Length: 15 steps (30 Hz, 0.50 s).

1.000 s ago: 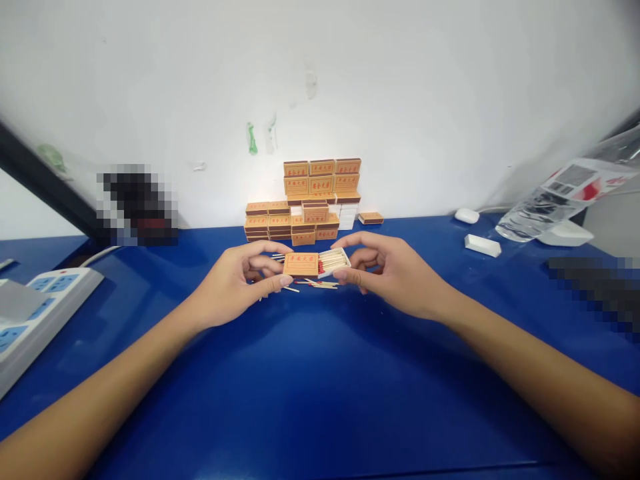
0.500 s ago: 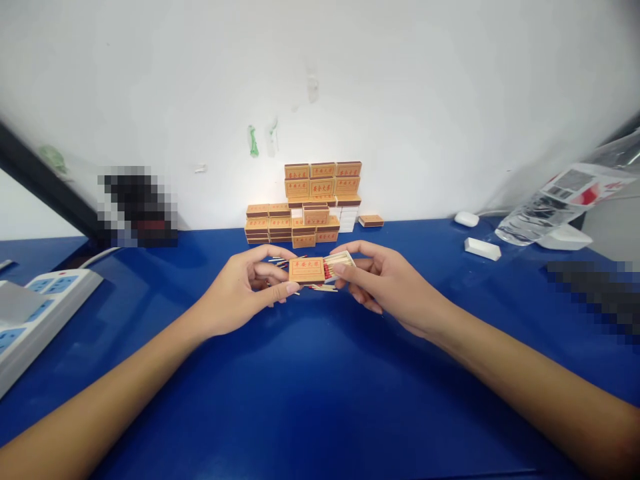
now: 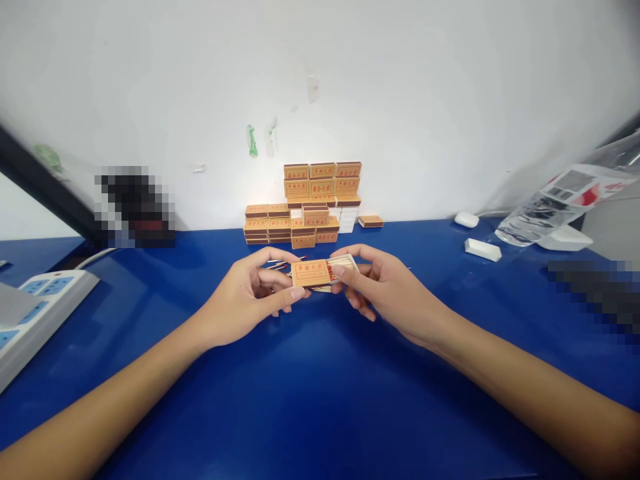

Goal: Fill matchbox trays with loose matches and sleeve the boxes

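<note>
My left hand [image 3: 260, 287] grips the left end of an orange matchbox [image 3: 311, 273] between thumb and fingers. The white inner tray [image 3: 349, 262] sticks out of the sleeve's right side, filled with red-tipped matches. On that tray my right hand [image 3: 373, 280] is closed, its thumb lying over the matches. Loose matches [image 3: 275, 265] lie on the blue table behind and beneath the box, partly hidden by my hands. Farther back, a stack of matchboxes [image 3: 323, 188] stands against the wall, and a single matchbox [image 3: 371, 221] lies to its right.
A white power strip [image 3: 55, 300] is on the left. To the right lie a small white case [image 3: 466, 219], a white block [image 3: 483, 249] and a tilted plastic bottle [image 3: 530, 213]. The white wall [image 3: 425, 120] rises behind the blue table [image 3: 320, 387].
The left hand and the sleeve have shifted slightly right, covering a little more of the tray. The right hand keeps its hold near the same spot.
</note>
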Tool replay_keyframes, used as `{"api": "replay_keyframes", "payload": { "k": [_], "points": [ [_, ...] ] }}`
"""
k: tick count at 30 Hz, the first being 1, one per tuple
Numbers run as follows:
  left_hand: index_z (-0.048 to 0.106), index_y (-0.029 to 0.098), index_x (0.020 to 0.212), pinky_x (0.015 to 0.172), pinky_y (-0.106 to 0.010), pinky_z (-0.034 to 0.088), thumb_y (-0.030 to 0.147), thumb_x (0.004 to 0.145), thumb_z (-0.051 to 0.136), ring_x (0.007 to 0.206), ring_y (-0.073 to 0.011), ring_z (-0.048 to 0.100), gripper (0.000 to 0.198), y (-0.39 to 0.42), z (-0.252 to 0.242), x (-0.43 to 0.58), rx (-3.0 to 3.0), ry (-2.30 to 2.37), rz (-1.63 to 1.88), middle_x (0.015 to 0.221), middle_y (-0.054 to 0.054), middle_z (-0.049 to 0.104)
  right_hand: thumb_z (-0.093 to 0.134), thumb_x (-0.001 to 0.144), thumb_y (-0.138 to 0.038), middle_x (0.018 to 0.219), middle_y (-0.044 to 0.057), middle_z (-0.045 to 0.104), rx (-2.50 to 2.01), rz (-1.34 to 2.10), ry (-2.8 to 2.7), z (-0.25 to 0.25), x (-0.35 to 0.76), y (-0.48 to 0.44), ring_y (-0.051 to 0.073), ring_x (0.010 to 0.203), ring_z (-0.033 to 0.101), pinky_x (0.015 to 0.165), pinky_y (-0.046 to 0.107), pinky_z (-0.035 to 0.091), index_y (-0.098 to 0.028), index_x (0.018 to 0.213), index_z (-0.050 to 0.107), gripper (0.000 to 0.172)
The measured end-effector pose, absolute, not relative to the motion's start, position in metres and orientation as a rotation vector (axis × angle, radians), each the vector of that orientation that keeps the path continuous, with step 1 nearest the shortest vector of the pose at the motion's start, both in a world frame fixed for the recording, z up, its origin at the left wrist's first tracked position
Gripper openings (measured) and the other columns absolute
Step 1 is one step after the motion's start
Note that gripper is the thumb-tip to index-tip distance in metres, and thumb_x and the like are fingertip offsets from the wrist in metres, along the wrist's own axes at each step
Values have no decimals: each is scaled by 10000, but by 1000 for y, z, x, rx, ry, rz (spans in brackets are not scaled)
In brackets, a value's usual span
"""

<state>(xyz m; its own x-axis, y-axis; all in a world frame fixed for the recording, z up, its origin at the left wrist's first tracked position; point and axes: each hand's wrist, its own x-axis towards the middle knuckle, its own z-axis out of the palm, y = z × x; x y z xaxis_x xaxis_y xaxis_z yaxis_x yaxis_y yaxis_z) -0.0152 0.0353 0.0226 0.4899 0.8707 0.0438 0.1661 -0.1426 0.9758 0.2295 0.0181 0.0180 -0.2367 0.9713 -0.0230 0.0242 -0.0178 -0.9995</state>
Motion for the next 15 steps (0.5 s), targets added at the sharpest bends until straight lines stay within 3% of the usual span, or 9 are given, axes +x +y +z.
{"api": "replay_keyframes", "payload": {
  "k": [10, 15],
  "points": [
    [582, 198, 1375, 577, -232, 569, 399, 905, 790, 663, -136, 671, 552, 27, 25, -8, 1587, 931, 800, 944, -79, 800, 580, 1017, -566, 779, -9, 649, -1115, 1357, -1425, 16, 226, 13, 87, 532, 535, 386, 184, 387, -205, 1051, 632, 367],
    [588, 195, 1371, 576, -239, 573, 415, 899, 796, 667, -141, 667, 561, 24, 24, -6, 1569, 940, 807, 935, -78, 799, 601, 1009, -559, 722, -29, 619, -1158, 1326, -1429, 16, 224, 13, 76, 507, 506, 398, 184, 360, -205, 1028, 638, 356]
  ]
}}
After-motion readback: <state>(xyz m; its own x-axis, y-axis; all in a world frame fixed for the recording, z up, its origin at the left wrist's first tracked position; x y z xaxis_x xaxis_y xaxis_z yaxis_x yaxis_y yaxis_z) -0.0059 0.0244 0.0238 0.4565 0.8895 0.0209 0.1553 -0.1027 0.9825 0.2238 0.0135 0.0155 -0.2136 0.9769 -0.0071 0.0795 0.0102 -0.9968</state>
